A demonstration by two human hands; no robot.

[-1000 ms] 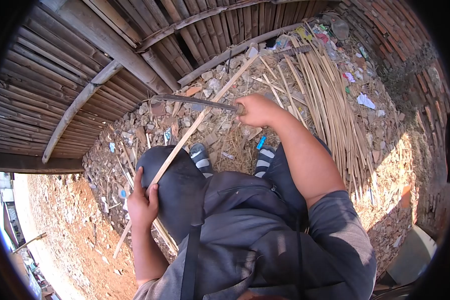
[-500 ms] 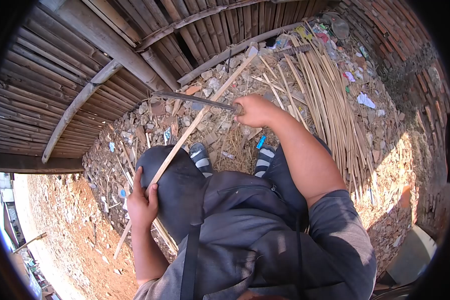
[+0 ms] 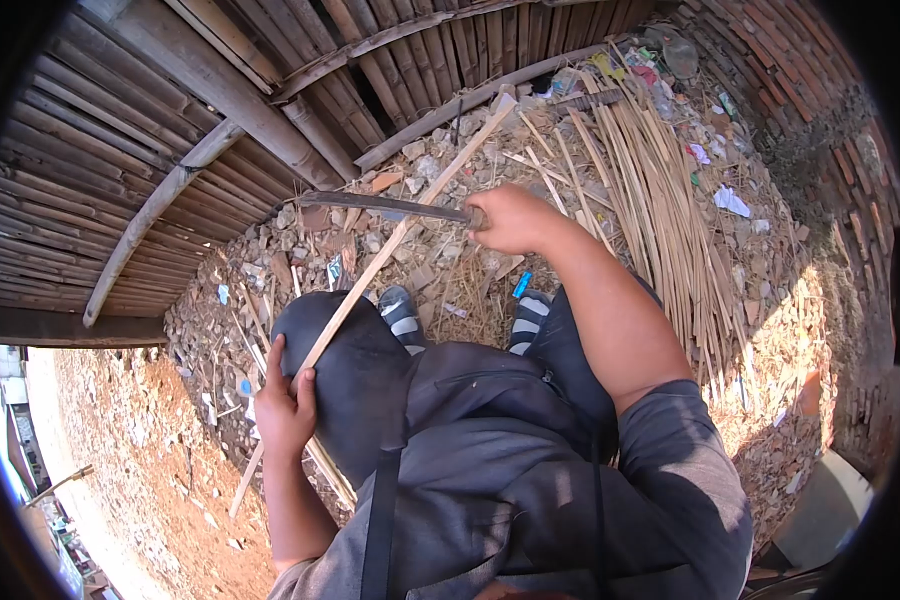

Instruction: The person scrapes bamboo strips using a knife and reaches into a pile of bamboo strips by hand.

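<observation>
My left hand is closed around a long pale bamboo strip, beside my left knee. The strip slants up and to the right across the thigh, its far end out over the rubble. A long knife with a dark, worn blade is in my right hand, the fingers wrapped round its handle. The blade points left and crosses the strip beyond the knee. Whether its edge bites into the strip, I cannot tell.
A big pile of split bamboo strips lies on the right. Broken brick, stones and litter cover the ground around my sandalled feet. A bamboo-slat wall rises at left and ahead; a brick wall stands at right.
The knife blade has turned slightly, so more of its broad side shows, and its tip sits a little lower. Both hands stay almost in place, and the strip has barely moved.
</observation>
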